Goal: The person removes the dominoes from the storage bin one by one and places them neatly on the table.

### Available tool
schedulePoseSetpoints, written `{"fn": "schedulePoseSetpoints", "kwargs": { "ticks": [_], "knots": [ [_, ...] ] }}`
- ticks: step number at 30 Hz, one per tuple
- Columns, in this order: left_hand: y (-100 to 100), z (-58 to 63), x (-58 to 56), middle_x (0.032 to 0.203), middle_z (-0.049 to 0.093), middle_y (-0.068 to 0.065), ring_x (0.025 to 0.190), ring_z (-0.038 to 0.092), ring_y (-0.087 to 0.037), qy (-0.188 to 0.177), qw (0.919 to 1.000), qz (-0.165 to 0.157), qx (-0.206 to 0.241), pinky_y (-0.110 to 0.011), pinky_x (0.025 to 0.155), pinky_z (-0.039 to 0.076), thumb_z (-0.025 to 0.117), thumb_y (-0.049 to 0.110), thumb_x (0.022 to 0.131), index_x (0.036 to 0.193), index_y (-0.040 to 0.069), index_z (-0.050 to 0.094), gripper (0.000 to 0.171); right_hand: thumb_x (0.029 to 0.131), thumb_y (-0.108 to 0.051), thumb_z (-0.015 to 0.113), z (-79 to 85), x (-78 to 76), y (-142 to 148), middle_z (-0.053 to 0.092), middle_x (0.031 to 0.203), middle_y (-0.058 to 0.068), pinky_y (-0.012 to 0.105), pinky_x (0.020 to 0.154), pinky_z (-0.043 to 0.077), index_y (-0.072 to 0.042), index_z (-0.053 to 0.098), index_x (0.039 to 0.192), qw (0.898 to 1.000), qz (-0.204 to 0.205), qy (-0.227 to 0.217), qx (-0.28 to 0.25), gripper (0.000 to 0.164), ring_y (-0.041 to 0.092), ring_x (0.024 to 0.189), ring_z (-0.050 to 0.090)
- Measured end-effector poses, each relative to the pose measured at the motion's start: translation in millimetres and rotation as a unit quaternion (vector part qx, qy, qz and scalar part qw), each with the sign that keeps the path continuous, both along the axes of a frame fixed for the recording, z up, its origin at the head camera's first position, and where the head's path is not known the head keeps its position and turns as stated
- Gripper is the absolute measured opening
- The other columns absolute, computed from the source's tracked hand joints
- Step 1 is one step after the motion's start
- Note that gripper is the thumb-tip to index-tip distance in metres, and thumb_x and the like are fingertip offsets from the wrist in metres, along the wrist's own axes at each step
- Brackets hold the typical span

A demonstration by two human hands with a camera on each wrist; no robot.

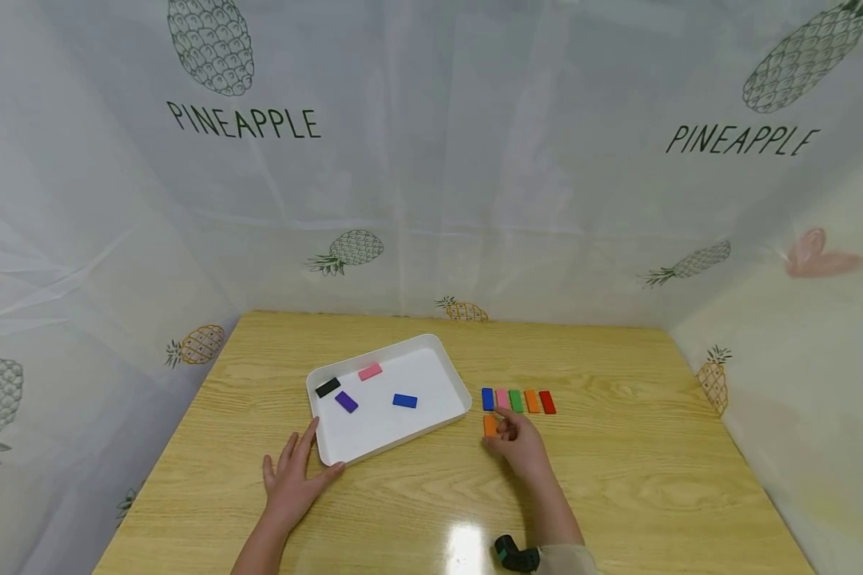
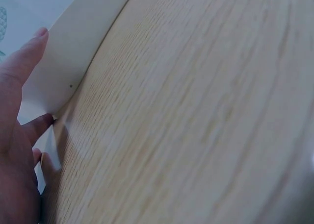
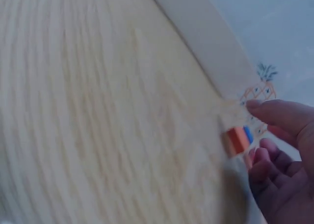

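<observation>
My left hand is spread at the near-left corner of a white tray, thumb and forefinger touching its outer sides. In the left wrist view, the thumb lies against the tray wall. My right hand is at an orange block, which lies on the table between thumb and forefinger. A gap shows between the thumb and this block in the right wrist view, though blur hides any fingertip contact. Above it stands a row of blue, pink, green, orange and red blocks.
Inside the tray lie a black block, a purple block, a pink block and a blue block. A pineapple-print curtain surrounds the wooden table. A black device is at the right wrist.
</observation>
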State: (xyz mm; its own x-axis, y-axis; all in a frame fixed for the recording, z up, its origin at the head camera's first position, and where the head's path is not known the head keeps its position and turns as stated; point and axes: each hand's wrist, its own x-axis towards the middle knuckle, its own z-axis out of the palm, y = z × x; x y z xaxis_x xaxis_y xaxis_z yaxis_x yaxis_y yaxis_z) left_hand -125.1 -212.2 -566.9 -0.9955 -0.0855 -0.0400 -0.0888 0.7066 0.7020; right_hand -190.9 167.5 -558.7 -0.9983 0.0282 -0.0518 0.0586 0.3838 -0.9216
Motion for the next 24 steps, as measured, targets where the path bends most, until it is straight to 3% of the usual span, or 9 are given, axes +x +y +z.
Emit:
{"fn": "schedulePoseSetpoints", "kwargs": {
  "ticks": [9,15,24],
  "knots": [
    [1.0,3.6,1.3,0.153,0.03,-0.025,0.142,0.013,-0.046,-0.005,1.0,-0.001,0.004,-0.067,0.105,-0.013,0.07,0.052,0.083,0.156,0.018,0.021,0.094,0.08,-0.003,0.079,29.2,0.2,-28.5,0.06,0.101,0.015,0.027,0.071,0.049,0.002,0.064,0.124,0.997,0.019,0.076,-0.024,0.047,0.022,0.082,0.055],
    [2.1,3.8,1.5,0.153,0.031,-0.024,0.142,0.013,-0.046,-0.003,1.0,0.0,0.004,-0.066,0.106,-0.013,0.07,0.052,0.083,0.156,0.018,0.021,0.094,0.081,-0.005,0.079,39.8,-6.1,-53.7,0.061,0.104,0.015,0.028,0.075,0.048,-0.001,0.065,0.124,0.995,0.055,0.076,-0.041,0.045,0.02,0.081,0.053],
    [0.4,2.4,0.7,0.152,0.032,-0.024,0.142,0.013,-0.046,0.001,1.0,-0.001,0.007,-0.066,0.106,-0.013,0.071,0.052,0.083,0.156,0.017,0.023,0.093,0.083,-0.006,0.077,48.7,-22.2,-83.0,0.061,0.107,0.018,0.028,0.075,0.05,-0.003,0.064,0.126,0.986,0.148,0.081,-0.006,0.045,0.019,0.08,0.056]
  ]
}}
